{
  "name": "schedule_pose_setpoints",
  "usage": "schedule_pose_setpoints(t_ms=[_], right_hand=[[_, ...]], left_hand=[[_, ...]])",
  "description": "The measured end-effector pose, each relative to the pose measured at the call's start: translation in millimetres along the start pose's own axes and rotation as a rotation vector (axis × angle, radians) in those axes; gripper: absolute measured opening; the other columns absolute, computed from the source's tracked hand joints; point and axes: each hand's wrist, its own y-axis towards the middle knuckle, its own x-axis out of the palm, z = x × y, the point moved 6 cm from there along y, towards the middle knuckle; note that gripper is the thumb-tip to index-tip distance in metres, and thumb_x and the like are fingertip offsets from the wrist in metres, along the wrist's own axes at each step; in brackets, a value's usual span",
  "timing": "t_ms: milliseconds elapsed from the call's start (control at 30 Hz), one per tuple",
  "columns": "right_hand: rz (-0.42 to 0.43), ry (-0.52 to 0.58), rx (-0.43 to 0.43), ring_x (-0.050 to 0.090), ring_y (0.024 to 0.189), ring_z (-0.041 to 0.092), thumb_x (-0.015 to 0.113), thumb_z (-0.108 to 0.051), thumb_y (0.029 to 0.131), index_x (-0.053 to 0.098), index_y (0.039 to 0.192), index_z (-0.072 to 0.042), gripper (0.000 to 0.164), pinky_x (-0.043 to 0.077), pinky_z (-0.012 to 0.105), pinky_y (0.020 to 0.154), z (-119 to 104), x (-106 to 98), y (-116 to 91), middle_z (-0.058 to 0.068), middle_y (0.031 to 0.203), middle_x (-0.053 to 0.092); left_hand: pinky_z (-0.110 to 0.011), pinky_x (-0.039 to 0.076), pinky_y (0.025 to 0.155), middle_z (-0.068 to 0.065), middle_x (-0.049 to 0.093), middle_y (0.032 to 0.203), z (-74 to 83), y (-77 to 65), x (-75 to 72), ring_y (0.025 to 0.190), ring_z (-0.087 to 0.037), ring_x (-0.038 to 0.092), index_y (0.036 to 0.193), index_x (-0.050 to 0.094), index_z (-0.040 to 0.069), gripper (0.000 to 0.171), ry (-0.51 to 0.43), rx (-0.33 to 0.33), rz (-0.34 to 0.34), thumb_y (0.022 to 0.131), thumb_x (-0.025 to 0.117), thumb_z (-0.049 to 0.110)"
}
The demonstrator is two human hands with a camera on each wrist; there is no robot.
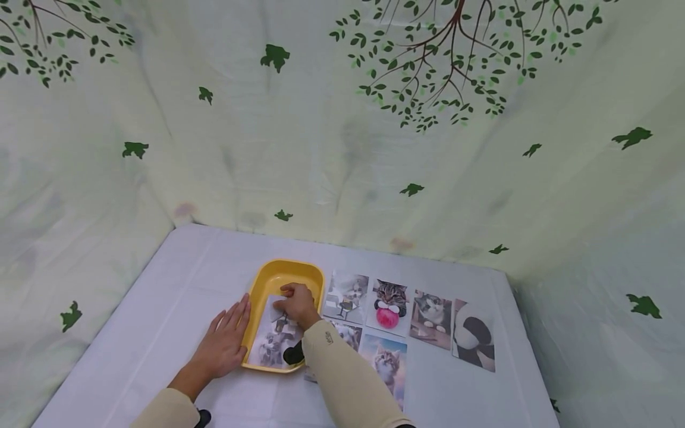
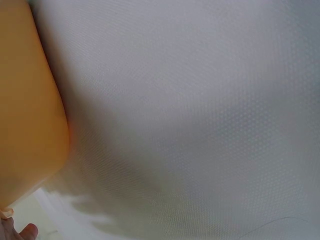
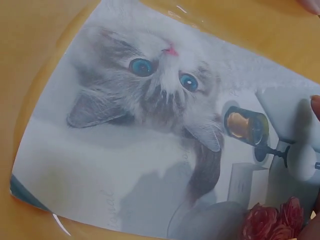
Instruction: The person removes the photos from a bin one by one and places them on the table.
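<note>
A photo card with a cat (image 1: 272,340) lies in the yellow tray (image 1: 289,272), and my right hand (image 1: 297,304) pinches its far end. Close up in the right wrist view, the cat photo card (image 3: 150,105) shows a grey-white cat with blue eyes, a lamp-like object and red roses; fingertips (image 3: 316,106) reach in at the right edge. Against the tray's left side rests my left hand (image 1: 223,340), fingers straight. The left wrist view has the tray's outer wall (image 2: 30,105) and part of a hand low in the corner.
Right of the tray, several cat photos lie in rows, among them a cat with a pink ball (image 1: 387,304), a kitten on blue and pink (image 1: 386,364) and a black-and-white picture (image 1: 474,334). A leaf-patterned curtain (image 1: 332,148) surrounds the white table (image 1: 214,267).
</note>
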Motion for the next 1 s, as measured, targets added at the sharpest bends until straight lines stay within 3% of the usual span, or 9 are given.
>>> schedule_pose_setpoints(t_ms=[300, 567, 733, 900, 1000], right_hand=[[0.036, 0.009, 0.086, 0.054, 0.074, 0.012, 0.084, -0.021, 0.072, 0.075, 0.083, -0.020, 0.014, 0.049, 0.027, 0.074, 1.2, -2.9, -1.5, -0.007, 0.077, 0.061], [0.020, 0.056, 0.071, 0.056, 0.073, 0.013, 0.084, -0.026, 0.072, 0.075, 0.081, -0.021, 0.013, 0.050, 0.027, 0.072, 1.1, -1.9, -0.2, -0.008, 0.077, 0.063], [-0.009, 0.077, -0.030, 0.055, 0.072, 0.011, 0.082, -0.026, 0.075, 0.075, 0.082, -0.019, 0.011, 0.049, 0.026, 0.069, -2.8, -1.5, -0.2, -0.009, 0.077, 0.064], [-0.047, 0.125, -0.200, 0.054, 0.069, 0.008, 0.080, -0.023, 0.078, 0.075, 0.084, -0.013, 0.013, 0.048, 0.021, 0.063, -17.8, -11.2, -7.9, -0.007, 0.077, 0.065], [-0.059, 0.149, -0.227, 0.054, 0.071, 0.008, 0.079, -0.025, 0.078, 0.074, 0.085, -0.013, 0.014, 0.048, 0.021, 0.065, -27.9, -20.9, -13.3, -0.007, 0.079, 0.065]], left_hand=[[-0.057, 0.020, 0.111, -0.021, 0.019, 0.156, -1.1, 0.2, 2.2, 0.138, -0.040, 0.027, 0.146, 0.025, -0.009, 0.077, 0.007, -0.012, -0.026, 0.082, 0.057, 0.020], [-0.056, 0.018, 0.112, -0.020, 0.015, 0.157, -3.4, 0.6, 5.6, 0.139, -0.040, 0.025, 0.147, 0.022, -0.009, 0.078, -0.001, -0.023, -0.066, 0.083, 0.056, 0.020], [-0.057, 0.019, 0.112, -0.021, 0.016, 0.157, -3.5, 1.1, 4.3, 0.138, -0.040, 0.026, 0.146, 0.024, -0.010, 0.077, -0.004, -0.012, -0.056, 0.083, 0.055, 0.018], [-0.056, 0.022, 0.111, -0.021, 0.017, 0.156, -3.5, 1.5, 2.9, 0.137, -0.040, 0.028, 0.146, 0.026, -0.010, 0.076, 0.004, -0.006, -0.048, 0.082, 0.056, 0.018], [-0.057, 0.023, 0.111, -0.020, 0.017, 0.156, -3.6, 1.2, 2.8, 0.137, -0.041, 0.029, 0.146, 0.026, -0.010, 0.077, 0.007, -0.010, -0.041, 0.082, 0.057, 0.019]])
